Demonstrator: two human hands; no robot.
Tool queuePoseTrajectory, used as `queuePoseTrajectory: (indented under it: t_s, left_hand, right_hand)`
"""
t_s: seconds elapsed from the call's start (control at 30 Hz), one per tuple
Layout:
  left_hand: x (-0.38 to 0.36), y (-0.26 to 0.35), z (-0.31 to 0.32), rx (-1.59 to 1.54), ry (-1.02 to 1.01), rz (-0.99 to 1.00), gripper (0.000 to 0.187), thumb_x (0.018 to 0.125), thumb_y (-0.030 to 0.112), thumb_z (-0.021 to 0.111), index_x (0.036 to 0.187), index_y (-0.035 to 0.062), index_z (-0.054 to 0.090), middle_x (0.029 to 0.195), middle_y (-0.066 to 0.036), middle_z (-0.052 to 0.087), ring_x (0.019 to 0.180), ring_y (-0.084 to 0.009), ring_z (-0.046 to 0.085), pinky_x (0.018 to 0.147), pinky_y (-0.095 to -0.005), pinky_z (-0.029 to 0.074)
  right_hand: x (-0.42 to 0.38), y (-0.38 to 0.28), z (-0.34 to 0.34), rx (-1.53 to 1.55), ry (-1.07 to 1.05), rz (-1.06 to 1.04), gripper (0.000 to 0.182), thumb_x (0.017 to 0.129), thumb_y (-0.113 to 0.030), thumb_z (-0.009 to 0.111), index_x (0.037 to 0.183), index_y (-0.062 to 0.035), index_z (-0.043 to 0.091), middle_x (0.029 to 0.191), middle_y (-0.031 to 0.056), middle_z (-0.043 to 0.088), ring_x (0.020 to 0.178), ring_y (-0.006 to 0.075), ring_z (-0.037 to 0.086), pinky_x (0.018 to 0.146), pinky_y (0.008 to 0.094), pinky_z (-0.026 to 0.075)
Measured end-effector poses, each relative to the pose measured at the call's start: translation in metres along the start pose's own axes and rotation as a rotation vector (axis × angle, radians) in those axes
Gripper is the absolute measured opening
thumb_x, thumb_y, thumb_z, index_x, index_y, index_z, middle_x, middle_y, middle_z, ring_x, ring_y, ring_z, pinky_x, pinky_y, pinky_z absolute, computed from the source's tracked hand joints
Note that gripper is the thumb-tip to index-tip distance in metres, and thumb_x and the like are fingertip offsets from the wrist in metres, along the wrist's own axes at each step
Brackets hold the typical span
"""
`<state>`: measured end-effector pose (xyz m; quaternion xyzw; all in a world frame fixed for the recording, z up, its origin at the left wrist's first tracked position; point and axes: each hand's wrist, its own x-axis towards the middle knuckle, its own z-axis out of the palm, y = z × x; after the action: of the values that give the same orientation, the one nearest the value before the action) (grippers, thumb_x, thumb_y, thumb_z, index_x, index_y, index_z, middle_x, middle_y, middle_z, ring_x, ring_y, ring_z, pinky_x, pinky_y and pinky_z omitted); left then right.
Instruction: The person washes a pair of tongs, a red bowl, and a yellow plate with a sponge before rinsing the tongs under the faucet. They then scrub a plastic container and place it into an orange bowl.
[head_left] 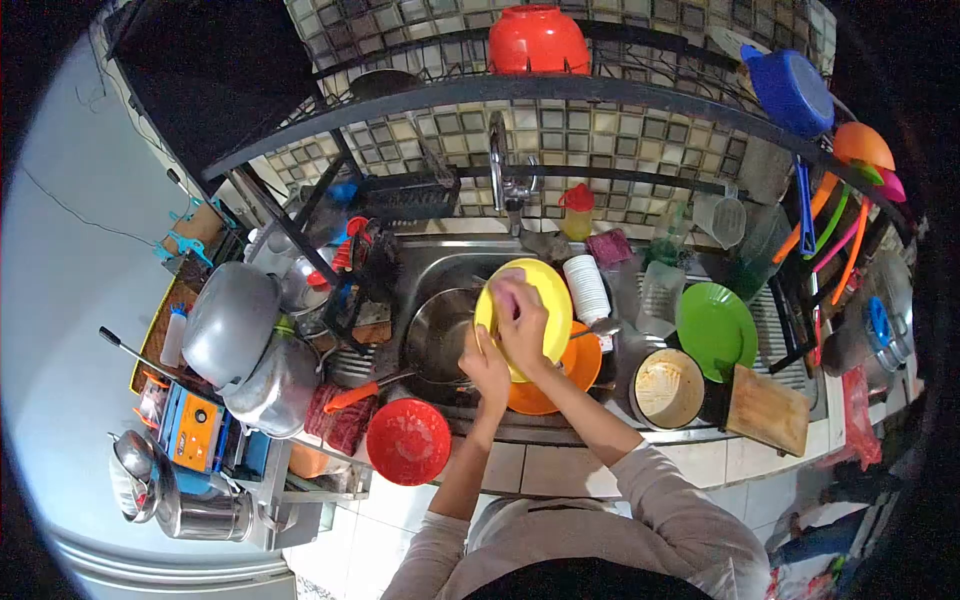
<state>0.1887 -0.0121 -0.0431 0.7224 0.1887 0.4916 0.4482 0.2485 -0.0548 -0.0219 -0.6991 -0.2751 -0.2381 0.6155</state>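
Note:
A yellow plate (548,291) is held tilted over the metal sink (425,270). My left hand (485,368) grips its lower left edge, fingers wrapped round the rim. Pressed against the plate's face, my right hand (522,322) is closed on a pinkish scrubber (508,283). Beneath the plate an orange bowl (583,362) sits in the sink, beside a stack of white cups (587,290). A metal pot (440,335) lies in the left part of the sink.
The faucet (497,165) rises behind the sink. A red bowl (408,441) stands at the front edge. Rightward are a dirty pot (668,389), a green plate (716,331) and a wooden board (767,410). A black rack (620,92) crosses overhead; large pots (232,318) stand left.

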Motion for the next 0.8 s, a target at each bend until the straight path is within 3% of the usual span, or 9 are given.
queuePoseTrajectory:
  t_s: [0.17,0.3,0.37,0.47,0.57,0.63,0.7,0.77,0.8]
  left_hand:
    - [0.011,-0.019,-0.003,-0.165,0.008,-0.072,0.027,0.089,0.018,0.04,0.086,-0.005,0.054,0.066,-0.026,0.052,0.058,-0.0382,0.054,0.051,-0.0421,0.039]
    - [0.003,-0.028,-0.003,0.069,-0.09,-0.158,0.03,0.09,0.02,0.037,0.089,-0.0059,0.053,0.068,-0.025,0.054,0.06,-0.0374,0.056,0.052,-0.0402,0.041]
    - [0.012,-0.016,-0.009,-0.012,-0.032,-0.065,0.031,0.091,0.021,0.038,0.092,-0.0055,0.054,0.07,-0.023,0.057,0.062,-0.0356,0.058,0.053,-0.0394,0.042]
    - [0.032,-0.013,-0.013,-0.022,-0.001,-0.075,0.031,0.091,0.021,0.038,0.093,-0.0053,0.054,0.072,-0.022,0.058,0.065,-0.0335,0.06,0.056,-0.0387,0.044]
    - [0.035,-0.018,-0.005,-0.077,0.05,-0.103,0.031,0.091,0.022,0.038,0.091,-0.0055,0.054,0.071,-0.023,0.057,0.063,-0.0325,0.059,0.056,-0.0383,0.043]
    - [0.027,-0.032,0.002,-0.066,-0.015,-0.072,0.032,0.091,0.023,0.039,0.09,-0.0049,0.055,0.072,-0.022,0.058,0.059,-0.0315,0.056,0.056,-0.0372,0.043]
    - [0.02,-0.044,0.006,-0.072,-0.057,-0.132,0.033,0.091,0.024,0.04,0.09,-0.0049,0.055,0.07,-0.021,0.057,0.057,-0.0264,0.054,0.056,-0.0341,0.043]
    - [0.021,-0.056,0.005,-0.457,-0.125,-0.286,0.034,0.092,0.024,0.039,0.085,-0.0055,0.054,0.065,-0.021,0.052,0.057,-0.0208,0.052,0.055,-0.0321,0.041]
    - [0.025,-0.057,-0.002,-0.384,-0.198,-0.3,0.036,0.092,0.027,0.04,0.086,-0.0051,0.055,0.065,-0.018,0.052,0.06,-0.0157,0.05,0.058,-0.0296,0.041]
  right_hand:
    - [-0.014,0.0,-0.01,0.032,-0.244,-0.393,0.025,0.07,-0.004,0.061,0.093,-0.0107,0.062,0.093,0.009,0.06,0.081,0.027,0.056,0.07,0.037,0.046]
    - [0.019,0.037,-0.017,-0.276,-0.158,-0.558,0.031,0.066,-0.001,0.057,0.094,-0.0154,0.063,0.091,0.0079,0.059,0.081,0.028,0.056,0.074,0.0381,0.045]
    - [0.031,0.039,-0.037,-0.419,-0.183,-0.404,0.026,0.068,-0.003,0.055,0.092,-0.0116,0.061,0.089,0.0053,0.059,0.084,0.0262,0.055,0.079,0.0405,0.043]
    - [0.004,0.051,-0.044,-0.376,-0.287,-0.206,0.02,0.068,-0.002,0.056,0.086,-0.0098,0.061,0.085,0.0058,0.059,0.084,0.0258,0.055,0.078,0.0394,0.043]
    - [-0.035,0.025,-0.047,-0.249,-0.493,-0.263,0.016,0.068,-0.001,0.055,0.082,-0.0079,0.06,0.084,0.008,0.058,0.083,0.0262,0.055,0.075,0.0375,0.044]
    - [-0.054,0.02,-0.032,-0.079,-0.576,-0.178,0.015,0.068,-0.001,0.056,0.081,-0.007,0.06,0.082,0.0099,0.057,0.083,0.0267,0.055,0.074,0.0356,0.044]
    - [-0.043,0.012,-0.027,-0.065,-0.566,-0.163,0.016,0.068,0.0,0.054,0.082,-0.0061,0.06,0.081,0.0105,0.056,0.085,0.0275,0.055,0.074,0.0352,0.044]
    - [-0.026,0.018,-0.021,-0.175,-0.5,-0.242,0.027,0.066,0.0,0.056,0.091,-0.0078,0.062,0.092,0.0109,0.06,0.086,0.0288,0.056,0.073,0.0365,0.045]
    - [-0.013,0.022,-0.019,-0.185,-0.404,-0.315,0.023,0.067,-0.001,0.054,0.089,-0.0061,0.061,0.089,0.0108,0.059,0.086,0.0289,0.056,0.072,0.0363,0.044]
